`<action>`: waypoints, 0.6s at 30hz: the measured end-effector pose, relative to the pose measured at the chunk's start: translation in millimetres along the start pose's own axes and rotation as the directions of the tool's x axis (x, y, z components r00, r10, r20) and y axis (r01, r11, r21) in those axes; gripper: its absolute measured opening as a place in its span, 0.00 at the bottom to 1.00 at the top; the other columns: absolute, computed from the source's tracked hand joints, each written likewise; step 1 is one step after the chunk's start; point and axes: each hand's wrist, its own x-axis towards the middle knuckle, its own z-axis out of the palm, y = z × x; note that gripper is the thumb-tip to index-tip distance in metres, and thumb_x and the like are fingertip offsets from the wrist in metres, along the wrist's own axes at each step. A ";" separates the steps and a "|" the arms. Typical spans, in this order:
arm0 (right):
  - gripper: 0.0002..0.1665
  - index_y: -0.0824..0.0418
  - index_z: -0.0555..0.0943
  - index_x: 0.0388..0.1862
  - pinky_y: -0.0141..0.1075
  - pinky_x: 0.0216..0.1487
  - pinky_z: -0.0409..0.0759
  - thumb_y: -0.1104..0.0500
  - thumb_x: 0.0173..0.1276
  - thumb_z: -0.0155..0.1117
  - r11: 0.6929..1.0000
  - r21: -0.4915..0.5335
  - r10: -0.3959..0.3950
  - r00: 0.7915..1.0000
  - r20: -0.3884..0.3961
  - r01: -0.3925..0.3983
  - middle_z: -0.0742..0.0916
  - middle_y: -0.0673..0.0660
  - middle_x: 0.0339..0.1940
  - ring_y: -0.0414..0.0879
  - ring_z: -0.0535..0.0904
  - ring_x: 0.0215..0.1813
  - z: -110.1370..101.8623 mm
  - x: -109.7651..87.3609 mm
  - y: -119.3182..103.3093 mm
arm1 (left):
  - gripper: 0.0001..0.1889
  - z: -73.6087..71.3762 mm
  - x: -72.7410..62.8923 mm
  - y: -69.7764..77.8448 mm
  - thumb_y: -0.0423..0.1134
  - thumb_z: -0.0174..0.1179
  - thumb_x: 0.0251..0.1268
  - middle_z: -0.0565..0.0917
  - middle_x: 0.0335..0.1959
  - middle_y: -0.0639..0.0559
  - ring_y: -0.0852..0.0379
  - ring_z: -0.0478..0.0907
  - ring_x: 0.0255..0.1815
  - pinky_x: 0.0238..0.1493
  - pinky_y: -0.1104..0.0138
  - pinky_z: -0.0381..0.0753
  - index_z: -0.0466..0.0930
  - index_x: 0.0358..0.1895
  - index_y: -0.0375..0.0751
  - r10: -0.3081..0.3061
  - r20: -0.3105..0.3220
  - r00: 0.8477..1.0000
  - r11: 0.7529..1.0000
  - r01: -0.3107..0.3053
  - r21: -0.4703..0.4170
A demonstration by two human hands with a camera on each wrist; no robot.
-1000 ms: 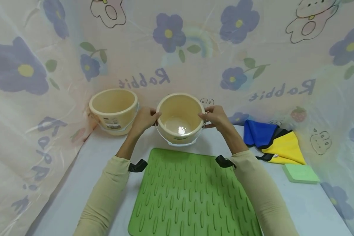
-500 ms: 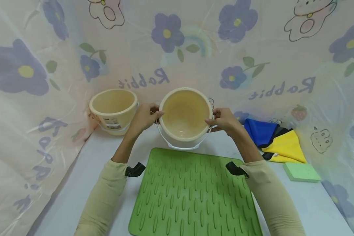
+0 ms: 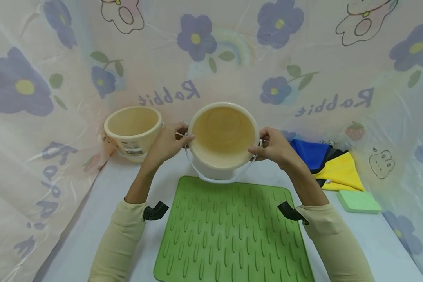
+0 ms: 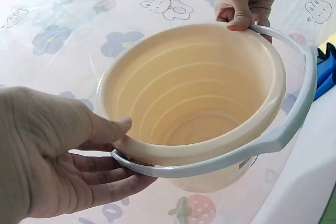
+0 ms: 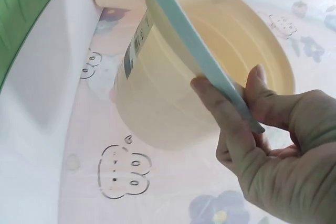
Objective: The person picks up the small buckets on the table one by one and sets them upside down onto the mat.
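Observation:
Between my two hands is a cream plastic bucket (image 3: 223, 137), tilted with its mouth toward me. Its pale handle (image 4: 236, 158) hangs down along the near side of the rim. My left hand (image 3: 169, 143) grips the rim at the left, thumb on the inner edge and fingers beneath, near the handle's end. On the opposite side my right hand (image 5: 278, 135) pinches the rim and the handle's end between thumb and fingers. The bucket's inside shows bare ringed walls and a round bottom. In the right wrist view a label (image 5: 135, 45) shows on its outer wall.
Another cream bucket (image 3: 134, 131) stands at the back left, close to my left hand. A green ridged mat (image 3: 232, 231) lies in front. Blue and yellow cloths (image 3: 342, 172) and a light green sponge (image 3: 358, 201) lie at the right. A patterned curtain (image 3: 225, 70) hangs behind.
The bucket has come up and toward me, and its mouth has tipped further my way. Both hands have kept hold of its rim, the right one shifting slightly rightward.

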 end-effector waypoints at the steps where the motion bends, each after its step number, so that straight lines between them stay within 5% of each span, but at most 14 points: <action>1: 0.22 0.72 0.68 0.54 0.42 0.43 0.92 0.70 0.70 0.70 1.000 -0.001 -0.013 1.000 -0.008 0.013 0.83 0.69 0.49 0.42 0.89 0.39 0.6 -2.6 -1.9 | 0.19 -0.6 -1.1 -0.4 0.40 0.60 0.79 0.87 0.54 0.36 0.42 0.88 0.49 0.50 0.54 0.90 0.80 0.64 0.32 -0.005 0.016 1.000 1.000 0.005 -0.019; 6: 0.23 0.71 0.68 0.49 0.38 0.40 0.92 0.72 0.66 0.73 0.993 -0.067 -0.097 0.994 -0.045 0.094 0.81 0.72 0.50 0.48 0.86 0.43 9.0 -15.6 -11.2 | 0.25 -5.8 -9.0 -6.5 0.49 0.49 0.85 0.80 0.64 0.34 0.37 0.84 0.61 0.61 0.53 0.88 0.72 0.72 0.34 -0.075 0.113 0.991 0.988 0.089 -0.123; 10: 0.23 0.69 0.70 0.47 0.29 0.37 0.85 0.69 0.64 0.76 0.951 -0.261 -0.201 0.972 -0.119 0.164 0.82 0.68 0.46 0.51 0.82 0.42 16.5 -24.2 -17.3 | 0.31 -8.6 -12.4 -12.5 0.55 0.41 0.87 0.80 0.60 0.30 0.37 0.86 0.57 0.62 0.51 0.87 0.69 0.72 0.30 -0.157 0.086 0.984 0.972 0.170 -0.163; 13: 0.22 0.67 0.72 0.44 0.31 0.35 0.79 0.69 0.62 0.78 0.894 -0.393 -0.302 0.938 -0.169 0.217 0.84 0.65 0.41 0.53 0.82 0.40 23.3 -29.2 -20.9 | 0.35 -7.2 -12.8 -18.1 0.59 0.39 0.86 0.85 0.49 0.31 0.45 0.91 0.45 0.57 0.54 0.89 0.74 0.64 0.26 -0.228 0.060 0.972 0.951 0.235 -0.202; 18: 0.22 0.68 0.72 0.40 0.40 0.35 0.87 0.75 0.57 0.78 0.784 -0.501 -0.511 0.840 -0.184 0.367 0.86 0.66 0.37 0.56 0.87 0.38 37.3 -36.0 -22.8 | 0.41 -3.3 -13.6 -26.0 0.64 0.38 0.84 0.91 0.40 0.37 0.53 0.93 0.36 0.48 0.56 0.92 0.78 0.55 0.21 -0.275 0.163 0.948 0.868 0.317 -0.382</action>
